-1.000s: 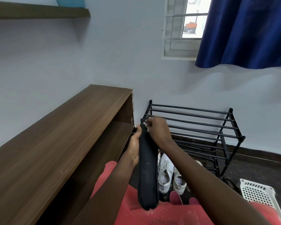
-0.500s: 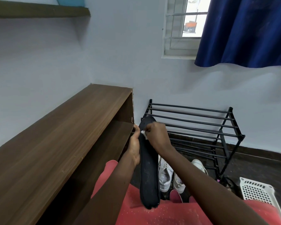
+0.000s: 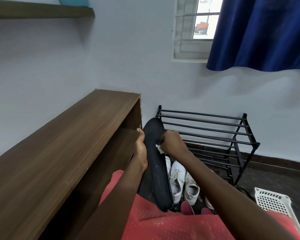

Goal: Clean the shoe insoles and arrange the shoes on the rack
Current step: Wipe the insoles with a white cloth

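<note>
Insole (image 3: 157,163) dark, long, bowed, white wipe (image 3: 159,149) pressed against it.

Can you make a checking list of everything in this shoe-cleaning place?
Surface: dark floor, shoes standing on it.
Job's things: long black shoe insole held upright; small white wipe on it; white lace-up sneakers on the floor; black metal bar shoe rack behind.
Clutter: white plastic lattice basket, right.
Grips: left hand holds the insole; right hand pinches the wipe against it.
Cables: nothing seen.
Surroundings: brown wooden shelf unit, blue curtain, barred window.
</note>
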{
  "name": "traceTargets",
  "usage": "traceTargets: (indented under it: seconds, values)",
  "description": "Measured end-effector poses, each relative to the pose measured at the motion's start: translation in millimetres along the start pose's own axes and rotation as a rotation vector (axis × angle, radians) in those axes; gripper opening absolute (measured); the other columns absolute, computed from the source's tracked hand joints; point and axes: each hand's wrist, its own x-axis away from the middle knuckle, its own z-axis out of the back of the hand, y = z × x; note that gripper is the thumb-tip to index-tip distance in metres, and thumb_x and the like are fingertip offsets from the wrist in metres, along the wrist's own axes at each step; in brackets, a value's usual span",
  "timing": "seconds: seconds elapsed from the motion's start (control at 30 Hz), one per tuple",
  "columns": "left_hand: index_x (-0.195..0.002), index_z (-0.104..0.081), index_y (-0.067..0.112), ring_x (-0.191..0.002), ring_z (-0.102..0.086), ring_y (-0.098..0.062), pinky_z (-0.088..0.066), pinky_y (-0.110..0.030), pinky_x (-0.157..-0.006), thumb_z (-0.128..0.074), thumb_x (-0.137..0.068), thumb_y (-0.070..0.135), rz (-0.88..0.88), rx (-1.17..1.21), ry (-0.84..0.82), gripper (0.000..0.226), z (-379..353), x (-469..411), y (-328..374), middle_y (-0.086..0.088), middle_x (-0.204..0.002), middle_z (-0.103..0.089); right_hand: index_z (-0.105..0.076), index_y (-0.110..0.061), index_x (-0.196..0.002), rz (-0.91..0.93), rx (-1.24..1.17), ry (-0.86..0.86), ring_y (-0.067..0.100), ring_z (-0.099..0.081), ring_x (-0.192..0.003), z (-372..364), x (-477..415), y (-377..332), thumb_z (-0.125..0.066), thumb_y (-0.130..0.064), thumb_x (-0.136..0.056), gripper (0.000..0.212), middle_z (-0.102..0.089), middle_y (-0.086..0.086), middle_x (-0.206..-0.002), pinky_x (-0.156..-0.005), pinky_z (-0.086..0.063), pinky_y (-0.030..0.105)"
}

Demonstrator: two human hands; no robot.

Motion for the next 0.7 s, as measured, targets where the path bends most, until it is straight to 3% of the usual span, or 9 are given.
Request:
traceTargets:
  seconds: [0.1, 0.17, 0.2, 0.27, 0.4, 0.57, 0.63, 0.7]
  values:
    - [-0.114, -0.065, 0.005, -0.079, -0.069, -0.023, -0.055, -0.032, -0.075, -0.028, -0.090, 0.067, 0.013, 0.022, 0.024, 0.077, -0.1, 1.1, -4.1, -0.012, -0.091, -0.073, -0.071, 0.003, -0.094, -0.005, -0.007, -0.004, 0.030, -0.063, -0.089, 0.1, 3.0, 1.7, -0.050, 0.003, -0.081, 0.025, -0.069, 0.018, -0.095, -0.071, -0.052, 0.030]
    - [-0.111, -0.066, 0.004, -0.077, -0.069, -0.025, -0.056, -0.033, -0.075, -0.028, -0.089, 0.068, 0.041, 0.045, 0.003, 0.078, -0.9, 4.0, -6.9, -0.014, -0.087, -0.073, -0.072, 0.004, -0.091, 0.002, -0.054, 0.089, 0.030, -0.063, -0.086, 3.1, 1.8, -0.4, -0.052, 0.003, -0.084, 0.021, -0.069, 0.020, -0.089, -0.067, -0.049, 0.029]
    - [-0.114, -0.065, 0.003, -0.085, -0.068, -0.028, -0.055, -0.037, -0.082, -0.028, -0.089, 0.069, 0.057, 0.053, -0.024, 0.079, -2.0, 5.2, -8.5, -0.017, -0.093, -0.072, -0.072, 0.004, -0.089, 0.016, -0.079, 0.165, 0.031, -0.064, -0.084, 5.1, 0.7, -1.6, -0.053, 0.000, -0.087, 0.020, -0.069, 0.021, -0.085, -0.065, -0.047, 0.029]
    - [-0.117, -0.064, 0.005, -0.100, -0.064, -0.033, -0.049, -0.043, -0.094, -0.028, -0.089, 0.068, 0.087, 0.057, -0.059, 0.077, -5.0, 9.9, -10.2, -0.021, -0.107, -0.068, -0.072, 0.004, -0.091, 0.056, -0.136, 0.309, 0.030, -0.064, -0.084, 8.3, -5.1, -3.3, -0.055, -0.004, -0.089, 0.019, -0.069, 0.021, -0.086, -0.070, -0.049, 0.033]
    - [-0.122, -0.061, 0.007, -0.111, -0.060, -0.036, -0.045, -0.048, -0.100, -0.029, -0.086, 0.071, 0.123, 0.024, -0.081, 0.080, -7.5, 11.7, -13.3, -0.022, -0.115, -0.065, -0.071, 0.003, -0.098, 0.083, -0.180, 0.438, 0.029, -0.062, -0.093, 11.3, -17.0, -8.3, -0.054, -0.004, -0.090, 0.020, -0.067, 0.019, -0.097, -0.081, -0.048, 0.034]
    - [-0.119, -0.062, 0.011, -0.112, -0.060, -0.029, -0.046, -0.043, -0.098, -0.031, -0.079, 0.075, 0.021, 0.022, -0.031, 0.082, -10.7, 13.4, -10.5, -0.018, -0.113, -0.066, -0.073, -0.003, -0.098, 0.338, -0.173, 0.278, 0.026, -0.062, -0.094, 3.1, -4.2, -18.7, -0.059, -0.001, -0.086, 0.019, -0.066, 0.017, -0.098, -0.080, -0.038, 0.017]
    - [-0.123, -0.060, 0.014, -0.118, -0.056, -0.029, -0.040, -0.046, -0.106, -0.034, -0.067, 0.083, -0.016, 0.020, -0.013, 0.092, -10.2, 12.3, -9.7, -0.018, -0.120, -0.063, -0.073, -0.003, -0.099, 0.399, -0.130, 0.240, 0.028, -0.061, -0.093, -2.7, -1.8, -18.0, -0.058, 0.001, -0.086, 0.020, -0.064, 0.017, -0.098, -0.081, -0.043, 0.023]
    - [-0.124, -0.060, 0.014, -0.115, -0.058, -0.031, -0.045, -0.046, -0.101, -0.029, -0.064, 0.086, 0.022, 0.008, -0.053, 0.099, -9.8, 11.9, -9.9, -0.020, -0.120, -0.063, -0.071, -0.002, -0.101, 0.367, -0.087, 0.273, 0.029, -0.059, -0.094, -2.5, -9.0, -12.5, -0.056, -0.001, -0.088, 0.020, -0.061, 0.017, -0.101, -0.081, -0.047, 0.032]
